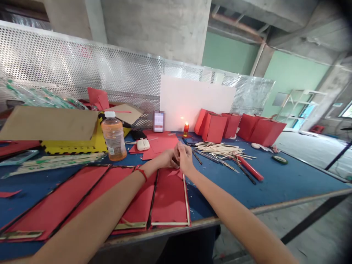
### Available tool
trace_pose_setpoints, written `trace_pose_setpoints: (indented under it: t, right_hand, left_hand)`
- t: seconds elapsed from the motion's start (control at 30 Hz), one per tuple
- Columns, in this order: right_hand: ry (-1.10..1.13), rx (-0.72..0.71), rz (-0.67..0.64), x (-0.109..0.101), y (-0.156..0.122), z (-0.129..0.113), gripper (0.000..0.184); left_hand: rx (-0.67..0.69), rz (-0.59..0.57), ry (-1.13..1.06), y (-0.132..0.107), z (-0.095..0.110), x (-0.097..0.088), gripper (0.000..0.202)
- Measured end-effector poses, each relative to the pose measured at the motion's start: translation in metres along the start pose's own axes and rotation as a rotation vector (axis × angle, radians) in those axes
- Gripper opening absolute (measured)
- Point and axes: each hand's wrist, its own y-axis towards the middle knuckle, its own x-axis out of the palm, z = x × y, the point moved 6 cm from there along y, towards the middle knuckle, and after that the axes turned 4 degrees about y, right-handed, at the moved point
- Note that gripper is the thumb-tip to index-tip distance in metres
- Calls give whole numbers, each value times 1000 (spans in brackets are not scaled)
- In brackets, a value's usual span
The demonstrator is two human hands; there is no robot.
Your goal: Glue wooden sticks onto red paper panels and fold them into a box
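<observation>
My left hand (170, 158) and my right hand (183, 157) meet above the far edge of a red paper panel (169, 201). Both have their fingers curled in and pinched together; whatever they hold is hidden between them. Pale thin sticks (186, 200) run along the panel's right and near edges. Further red panels (63, 198) with dark strips between them spread left beneath my left forearm. A small red paper scrap (174, 172) lies on the panel just below my hands.
A lit red candle (186, 129) stands behind my hands, with a phone (158, 121) to its left. Loose sticks (220, 150), a red rod (249, 168) and red paper bags (216, 126) are at right. A drink bottle (113, 137) and yellow box (74, 141) stand left.
</observation>
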Motion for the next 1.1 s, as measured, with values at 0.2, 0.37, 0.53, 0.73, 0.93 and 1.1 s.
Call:
trace_pose_setpoints:
  t: [0.2,0.37,0.53,0.73,0.93,1.1]
  right_hand:
    - [156,13,120,-12,14,1,58]
    - [213,48,126,-13,19,4,59]
    - [158,84,166,-16,17,12,58]
    - [92,67,174,-15,13,12,58]
    - [82,96,150,-16,13,12,55]
    - [-43,6,172,-20,14,7,54]
  left_hand:
    - [-32,-188,-3,-7,5,1,17]
    - [-17,-120,46,-5,8,-3,29]
    - [-5,-94,86,-5,12,-4,30]
    - [-35,-79,75,-6,17,-3,22]
    - [-24,-85,68,-6,19,-2,26]
    - [-26,-99,89,-5,17,-2,25]
